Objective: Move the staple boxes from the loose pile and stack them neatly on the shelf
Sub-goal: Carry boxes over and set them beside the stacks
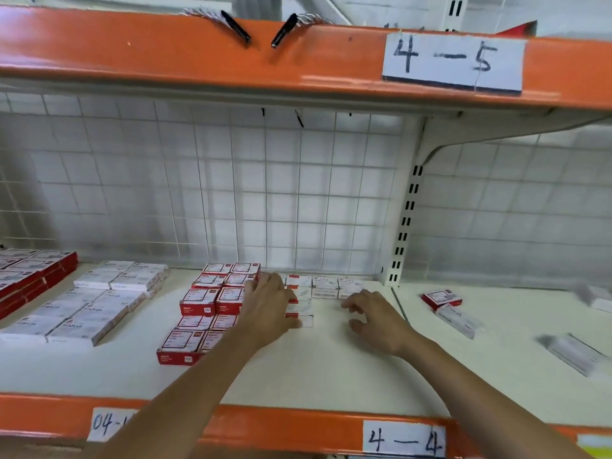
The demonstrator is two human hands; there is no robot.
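**Both hands at the staple boxes on shelf 4-4**

Along the near edge, the orange shelf lip (291,422) carries two handwritten labels: "4—4" (404,438) and, further left, a partly hidden one starting "04-" (109,424). Both forearms reach over this lip onto the white shelf board (331,369).

On the board, the left hand (270,308) lies palm down over a short column of small red-and-white boxes (301,308), its thumb at the nearest box and its fingers stretched along the column's left side against the neighbouring stack; whether it actually grips a box I cannot tell. Just right of it, the right hand (374,318) hovers with loosely curled fingers, holding nothing, its fingertips near a row of white boxes (334,288) at the back.

Left of the left hand stands a tidy block of red staple boxes (202,309), two wide and stacked in layers. Further left lie neat rows of white staple boxes (96,304), and at the far left edge another red stack (29,276).

Past the upright post (405,226), on the right section, the loose pile (453,309) lies scattered: one red box and several white ones at odd angles, blurred.

Behind everything runs a white wire grid (265,193). Overhead, the upper orange beam (165,51) bears a "4—5" label (453,61) and two black cable ties (258,29).
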